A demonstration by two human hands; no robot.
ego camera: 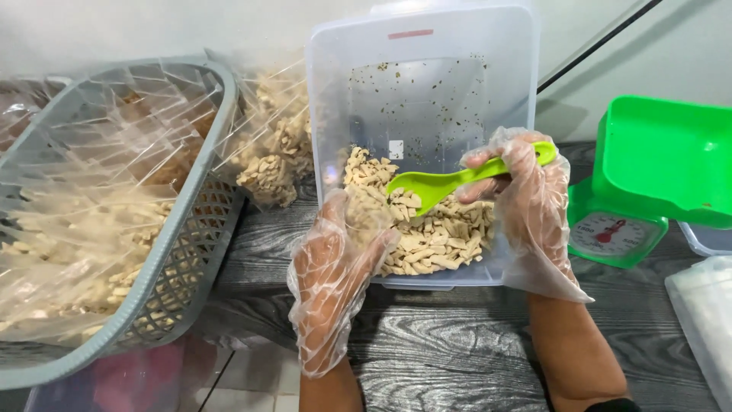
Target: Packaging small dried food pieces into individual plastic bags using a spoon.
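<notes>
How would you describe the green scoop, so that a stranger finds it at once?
Find the clear plastic tub tilted at the table's middle. Over its pale snack pieces, the gloved right hand holds the scoop: the only lime-green spoon-shaped thing.

Under my arms runs a dark grey, wood-grained tabletop (450, 343). A clear plastic tub (427, 91) of pale snack sticks sits on it ahead of me. To its left, just beside it, lies a sealed bag of the same sticks (271, 152), touching a grey slatted basket (183, 267) that overhangs the table's edge. On my right stands a green kitchen scale (618, 233), and beyond it what may be clear packaging (705, 320).
</notes>
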